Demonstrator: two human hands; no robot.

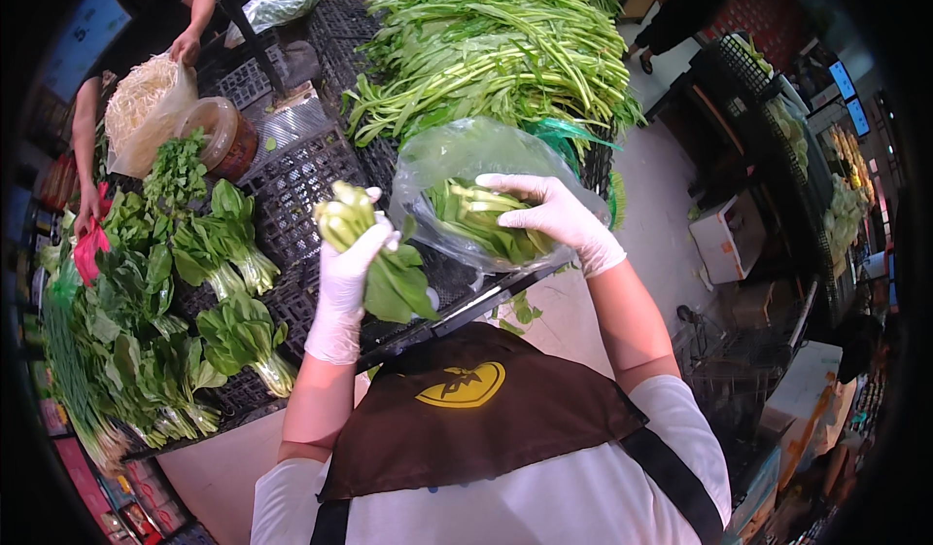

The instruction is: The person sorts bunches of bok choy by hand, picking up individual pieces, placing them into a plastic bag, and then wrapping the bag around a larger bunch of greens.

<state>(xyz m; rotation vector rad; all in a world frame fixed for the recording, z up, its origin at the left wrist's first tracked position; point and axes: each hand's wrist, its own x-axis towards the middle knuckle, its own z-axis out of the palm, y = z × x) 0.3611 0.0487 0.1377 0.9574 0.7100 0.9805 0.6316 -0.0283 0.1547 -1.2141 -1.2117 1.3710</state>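
My left hand [355,253], in a white glove, grips a bunch of leafy greens [397,282]. Its pale stem ends point up and away, and the leaves hang towards my apron. Thumb and fingers of my gloved right hand [543,213] lie around more leafy greens [474,217] at a clear plastic bag [459,140]. The bag rests at the near edge of the black crate surface [291,188]. Just beyond it lies a large heap of long-stemmed greens [503,56], with green plastic wrap [561,136] at its near side.
Bunches of greens [233,333] and scallions [80,363] cover the left side. Another person's hand [186,45] holds a bag of bean sprouts [146,100]; their other hand [89,202] touches pink plastic [91,250]. A plastic tub [229,140] stands nearby. A white foam box [725,242] sits at right.
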